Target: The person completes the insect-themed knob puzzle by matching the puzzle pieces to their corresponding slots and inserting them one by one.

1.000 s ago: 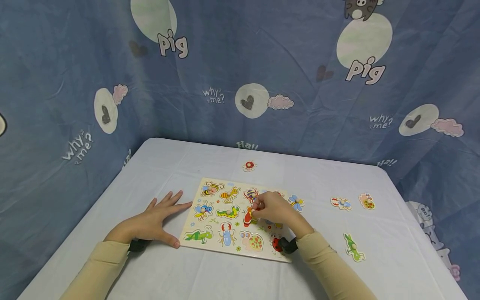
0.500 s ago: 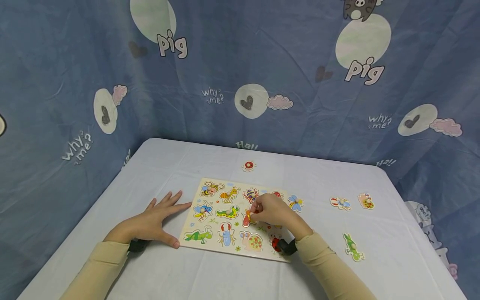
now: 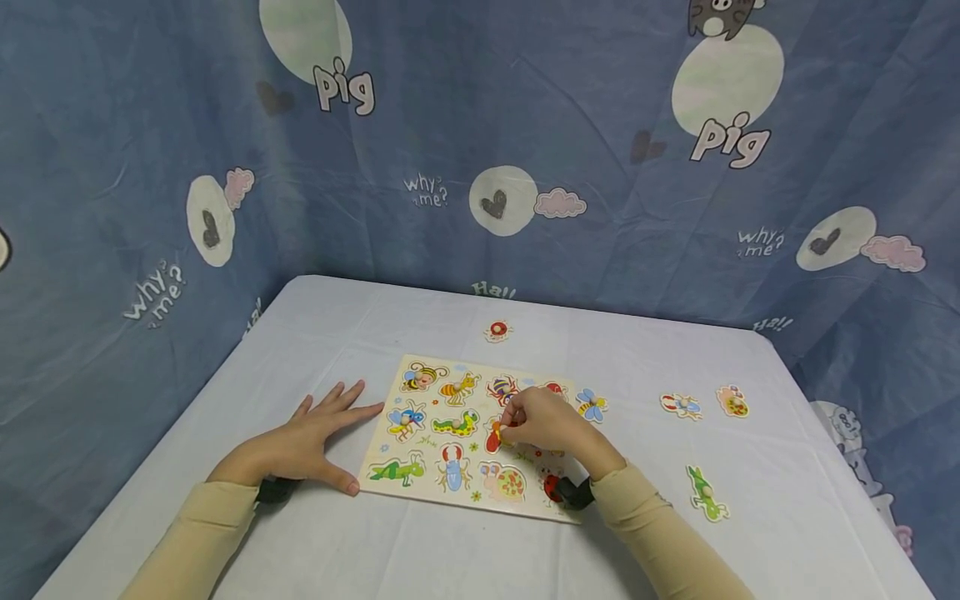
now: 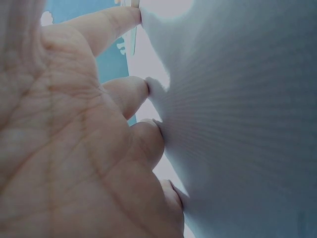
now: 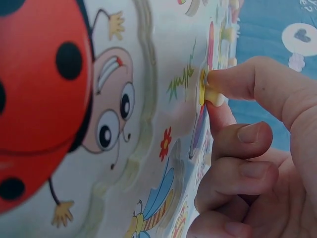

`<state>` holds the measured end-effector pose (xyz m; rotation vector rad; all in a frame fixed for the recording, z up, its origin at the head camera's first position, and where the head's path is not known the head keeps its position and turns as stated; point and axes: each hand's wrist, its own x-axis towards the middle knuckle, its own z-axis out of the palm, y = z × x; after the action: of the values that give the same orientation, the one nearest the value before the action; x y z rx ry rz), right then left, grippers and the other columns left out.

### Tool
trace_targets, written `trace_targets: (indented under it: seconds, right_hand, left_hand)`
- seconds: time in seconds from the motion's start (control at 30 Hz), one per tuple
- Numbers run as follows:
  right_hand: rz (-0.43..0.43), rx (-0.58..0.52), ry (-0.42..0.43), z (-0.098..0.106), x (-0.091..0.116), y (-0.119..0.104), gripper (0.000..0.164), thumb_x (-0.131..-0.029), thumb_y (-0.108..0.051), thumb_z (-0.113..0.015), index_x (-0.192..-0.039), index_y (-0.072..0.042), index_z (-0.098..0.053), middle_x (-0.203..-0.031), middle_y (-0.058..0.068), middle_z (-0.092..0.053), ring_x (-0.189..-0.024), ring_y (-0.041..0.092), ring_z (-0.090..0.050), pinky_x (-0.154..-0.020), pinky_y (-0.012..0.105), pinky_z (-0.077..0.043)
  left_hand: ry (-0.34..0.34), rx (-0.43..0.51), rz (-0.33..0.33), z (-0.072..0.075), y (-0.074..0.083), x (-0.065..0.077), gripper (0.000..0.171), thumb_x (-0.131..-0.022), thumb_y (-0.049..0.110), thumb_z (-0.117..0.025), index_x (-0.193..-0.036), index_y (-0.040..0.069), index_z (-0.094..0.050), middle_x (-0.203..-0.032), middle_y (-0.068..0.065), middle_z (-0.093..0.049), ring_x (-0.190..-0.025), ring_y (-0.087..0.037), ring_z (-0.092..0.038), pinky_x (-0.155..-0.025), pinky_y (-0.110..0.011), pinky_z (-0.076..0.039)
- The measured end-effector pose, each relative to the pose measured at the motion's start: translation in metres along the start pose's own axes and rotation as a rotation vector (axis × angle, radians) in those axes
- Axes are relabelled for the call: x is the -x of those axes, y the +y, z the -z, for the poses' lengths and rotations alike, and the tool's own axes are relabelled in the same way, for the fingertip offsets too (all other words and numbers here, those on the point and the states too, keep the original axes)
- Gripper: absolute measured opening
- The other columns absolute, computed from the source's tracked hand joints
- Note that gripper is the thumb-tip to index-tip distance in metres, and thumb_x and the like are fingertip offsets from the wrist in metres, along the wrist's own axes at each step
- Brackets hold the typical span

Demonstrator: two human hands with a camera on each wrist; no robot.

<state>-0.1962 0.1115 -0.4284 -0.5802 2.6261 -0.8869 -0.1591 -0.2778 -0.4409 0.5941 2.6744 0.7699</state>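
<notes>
A wooden puzzle board with insect pictures lies on the white table. Over its middle row, my right hand pinches the small knob of a red-winged butterfly puzzle piece between thumb and index finger. In the right wrist view the piece lies nearly edge-on, flush or close to the board, and the other fingers are curled below. My left hand lies spread on the table at the board's left edge, its index fingertip and thumb tip right at that edge. The left wrist view shows its palm and fingertips on the cloth.
Loose knobbed pieces lie around the board: a red ladybug behind it, a blue-winged bee at its right edge, and a beetle, a snail and a green grasshopper farther right. A blue patterned curtain hangs behind the table.
My right hand has shifted slightly left and down with the butterfly piece, which has turned a little over the board. The left hand stays where it was.
</notes>
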Motion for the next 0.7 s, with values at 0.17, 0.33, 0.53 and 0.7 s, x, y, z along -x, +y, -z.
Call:
trace_targets:
  seconds: [0.17, 0.33, 0.53, 0.7]
  right_hand:
    - [-0.004, -0.004, -0.005, 0.001, 0.000, 0.000, 0.011, -0.093, -0.016, -0.080, -0.085, -0.015, -0.072, -0.069, -0.006, -0.059, -0.057, 0.008, -0.049, -0.054, 0.023, -0.040]
    - [0.014, -0.022, -0.015, 0.004, 0.002, 0.001, 0.010, -0.094, -0.018, -0.080, -0.086, -0.016, -0.074, -0.070, -0.006, -0.061, -0.058, 0.008, -0.050, -0.055, 0.023, -0.042]
    - [0.028, -0.023, -0.004, 0.013, 0.005, 0.006, 0.012, -0.096, -0.028, -0.081, -0.092, -0.017, -0.077, -0.066, -0.006, -0.061, -0.057, 0.008, -0.049, -0.055, 0.024, -0.041]
    - [0.014, 0.026, 0.047, 0.024, 0.008, 0.009, 0.011, -0.098, -0.026, -0.079, -0.097, -0.015, -0.078, -0.062, -0.005, -0.053, -0.055, 0.009, -0.045, -0.054, 0.023, -0.035]
  left_hand:
    - [0.001, 0.000, -0.002, 0.000, 0.000, 0.000, 0.122, -0.060, 0.057, -0.101, -0.164, 0.024, -0.047, -0.180, -0.024, -0.013, -0.164, -0.057, -0.001, -0.122, -0.084, 0.005]
    - [0.001, 0.011, -0.009, 0.000, 0.000, 0.001, 0.121, -0.060, 0.056, -0.101, -0.164, 0.024, -0.046, -0.179, -0.025, -0.013, -0.164, -0.058, 0.000, -0.122, -0.085, 0.005]
    - [-0.001, 0.020, -0.009, 0.001, 0.001, 0.001, 0.121, -0.060, 0.055, -0.101, -0.164, 0.024, -0.047, -0.179, -0.026, -0.013, -0.164, -0.058, 0.001, -0.122, -0.085, 0.006]
    - [0.000, 0.021, -0.009, 0.001, 0.001, 0.002, 0.121, -0.060, 0.055, -0.101, -0.164, 0.024, -0.047, -0.179, -0.026, -0.013, -0.164, -0.059, 0.000, -0.122, -0.085, 0.006]
